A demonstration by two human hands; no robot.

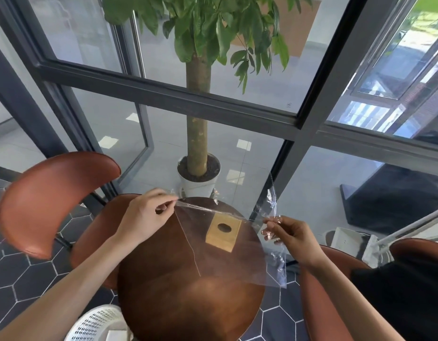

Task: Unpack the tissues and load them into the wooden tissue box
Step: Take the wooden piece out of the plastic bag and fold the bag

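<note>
A clear plastic wrapper hangs stretched above the round brown table. My left hand pinches its top left corner. My right hand pinches its crumpled top right corner. Seen through the plastic, the wooden tissue box stands on the far part of the table, with an oval hole in its top. No tissues show in this view.
A brown chair stands at the left, another brown seat at the right. A potted tree stands behind the table by the glass wall. A white slotted basket sits low at the left.
</note>
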